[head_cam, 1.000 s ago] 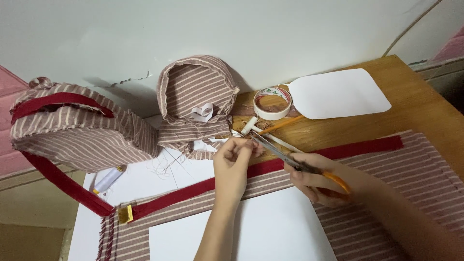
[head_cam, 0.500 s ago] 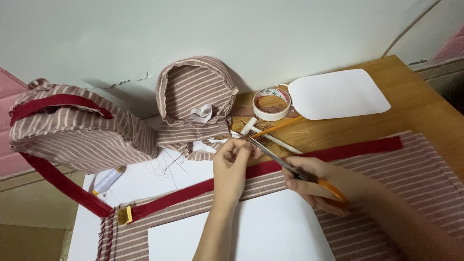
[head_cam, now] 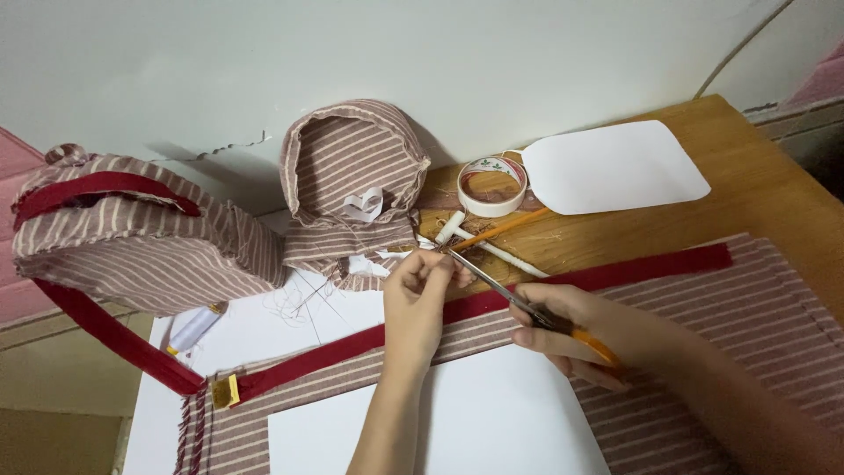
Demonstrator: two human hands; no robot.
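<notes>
A person works at a wooden bench (head_cam: 774, 176), seen from above. The left hand (head_cam: 422, 295) pinches something very small, likely a loose thread, between fingertip and thumb just above a dark red trim strip (head_cam: 492, 301) that runs across striped brown fabric (head_cam: 756, 299). The right hand (head_cam: 576, 330) is closed around the orange handles of a pair of scissors (head_cam: 505, 295), whose blade tips reach up to the pinched spot, the blades nearly together. This looks like the trimming step: snipping a stray thread at the trim. The cut seems to call for the thread held taut and the tips kept clear of the trim and the fingers. Nearby lie a roll of tape (head_cam: 492, 186), a white paper template (head_cam: 611, 167) and two finished striped pouches (head_cam: 352, 185) at the wall
</notes>
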